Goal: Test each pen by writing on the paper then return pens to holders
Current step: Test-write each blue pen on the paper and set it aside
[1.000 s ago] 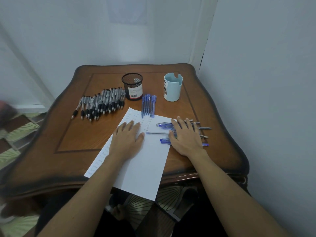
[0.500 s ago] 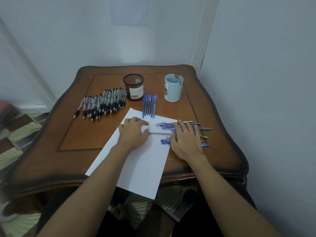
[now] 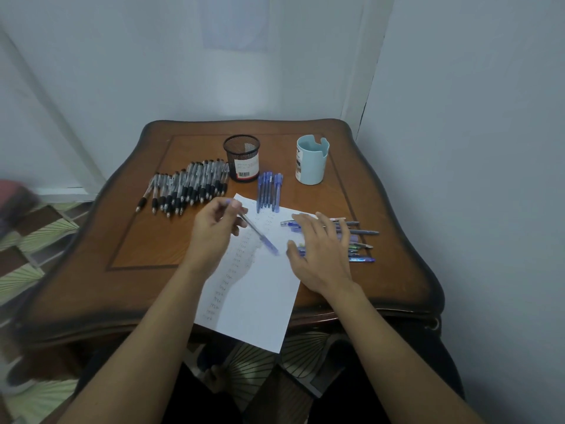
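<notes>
Your left hand (image 3: 214, 231) pinches 1 pen (image 3: 260, 235), long axis pointing to 4 o'clock over the paper (image 3: 260, 301); your right hand (image 3: 321, 255) (fingers spread) is just beside its blue end, at 3 o'clock.

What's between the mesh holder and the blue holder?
Only bare table separates the mesh holder and the blue holder in the head view; the row of blue pens lies just in front of that gap.

Paper (image 3: 260, 286) marks: too small for us to read.
Loose pens (image 3: 360, 232): our right hand (image 3: 321, 255) hides their left parts.
Left-edge object (image 3: 13, 200): blurred, cut off; we cannot name it.
</notes>
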A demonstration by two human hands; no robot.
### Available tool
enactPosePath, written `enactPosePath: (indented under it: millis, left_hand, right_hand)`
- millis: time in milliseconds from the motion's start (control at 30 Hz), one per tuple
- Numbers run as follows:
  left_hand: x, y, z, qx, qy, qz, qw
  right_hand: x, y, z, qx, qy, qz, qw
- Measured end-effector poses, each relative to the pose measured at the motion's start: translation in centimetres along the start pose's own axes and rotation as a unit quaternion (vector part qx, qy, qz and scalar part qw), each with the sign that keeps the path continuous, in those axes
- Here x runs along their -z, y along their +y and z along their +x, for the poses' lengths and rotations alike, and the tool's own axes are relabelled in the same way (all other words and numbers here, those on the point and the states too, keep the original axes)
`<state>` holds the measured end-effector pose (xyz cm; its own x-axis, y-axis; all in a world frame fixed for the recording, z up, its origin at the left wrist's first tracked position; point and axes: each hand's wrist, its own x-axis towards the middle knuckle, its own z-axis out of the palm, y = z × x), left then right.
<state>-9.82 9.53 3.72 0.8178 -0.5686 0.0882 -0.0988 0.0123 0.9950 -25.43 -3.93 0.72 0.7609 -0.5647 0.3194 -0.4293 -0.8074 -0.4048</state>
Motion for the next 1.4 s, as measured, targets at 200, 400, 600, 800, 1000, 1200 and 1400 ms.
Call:
enactPosePath:
  millis: [200,400,600,800,1000,1200,1400]
  left_hand:
    - [1.3,0.4,-1.3,0.042,0.024,-0.163,0.985]
    - [1.3,-0.4,-2.5,0.065,-0.034,-0.156,0.985]
    - [0.5,-0.6,-2.8,0.098,-0.005,-0.110,0.989]
    - [-0.6,-1.2,-2.3,0.193,0.057,-0.114,0.973]
    - [-0.8,-1.2,-2.5,0.163,0.059,-0.078,0.982]
    - [3.1,-1.0,-0.1,0.146,0.124,-0.063,0.980]
    - [3.8,-2.9,-0.6,0.127,0.125,-0.049,0.983]
  right_hand:
    - [0.1,-4.4,-0.8,-0.009,-0.114,0.034,0.993]
    - [-0.1,-6.0,-1.5,-0.020,-0.107,0.055,0.993]
    - [-0.1,-7.4,-2.6,-0.015,-0.091,-0.078,0.993]
    - [-0.6,-8.2,-3.2,-0.017,-0.089,-0.136,0.987]
    - [-0.2,-8.2,-3.0,-0.085,-0.185,0.001,0.979]
    - [-0.3,-6.5,-4.4,-0.148,-0.232,0.127,0.953]
    - [0.2,-5.2,-5.0,-0.127,-0.154,0.011,0.980]
